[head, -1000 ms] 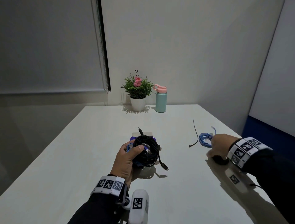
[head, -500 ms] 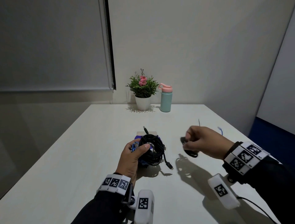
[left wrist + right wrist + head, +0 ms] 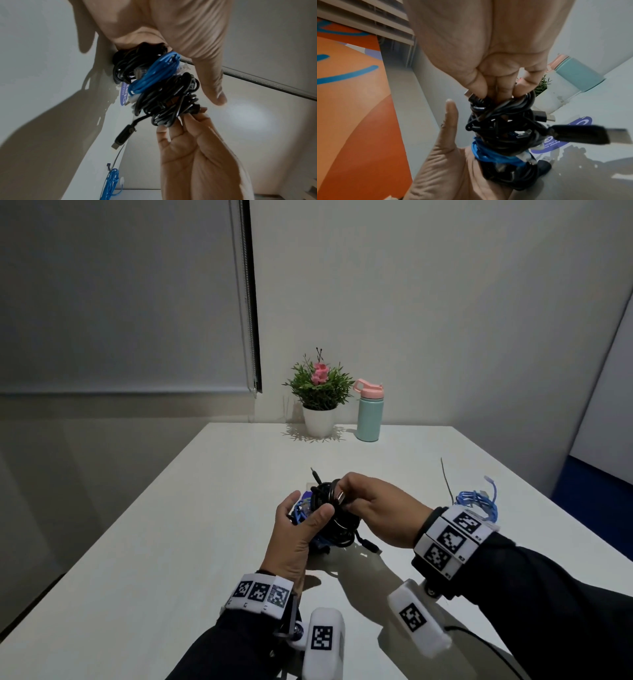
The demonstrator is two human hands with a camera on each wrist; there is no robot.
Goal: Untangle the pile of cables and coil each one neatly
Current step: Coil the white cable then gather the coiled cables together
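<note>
Both hands on the cable bundle (image 3: 334,518), held just above the white table (image 3: 178,542) near its middle. Left hand (image 3: 298,537) cradles it from the near-left side, thumb pressed across the black loops, fingers wrapped behind. Right hand (image 3: 376,513) pinches a black plug and a few strands at the top of the bundle between thumb and fingertips (image 3: 476,86).

Bundle make-up: mostly black cable wound in tight loops, with a blue cable (image 3: 154,73) banded through its middle. One black USB plug (image 3: 122,136) dangles free below on a short lead; another connector sticks out at the far side.

Surroundings: a separate blue cable coil (image 3: 476,501) lies on the table to the right, well apart from the bundle, partly hidden behind the right wristband. A thin black tie (image 3: 447,477) lies just beside that coil. A purple sticker (image 3: 559,143) sits on the tabletop under the bundle, largely covered by it. At the far edge, a potted plant (image 3: 320,395) and a mint bottle with pink lid (image 3: 369,410) stand side by side against the wall. Window blind (image 3: 120,296) at far left.
</note>
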